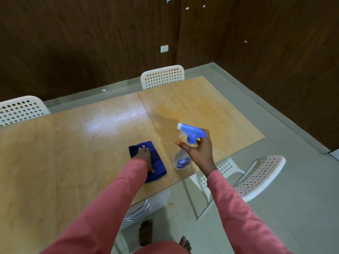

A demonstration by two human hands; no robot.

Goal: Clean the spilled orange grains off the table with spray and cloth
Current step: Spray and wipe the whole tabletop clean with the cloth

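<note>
Orange grains (194, 109) show only as a faint orange film on the far right part of our wooden table (73, 143), while our left hand (145, 156) presses flat on the folded blue cloth (157, 169) and our right hand (199, 152) grips the spray bottle (183, 158) by its neck.

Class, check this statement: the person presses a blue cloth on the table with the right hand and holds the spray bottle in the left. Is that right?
Not quite: the hands are swapped. The head view shows the left hand pressing the blue cloth on the table, while the right hand holds the spray bottle.
</note>
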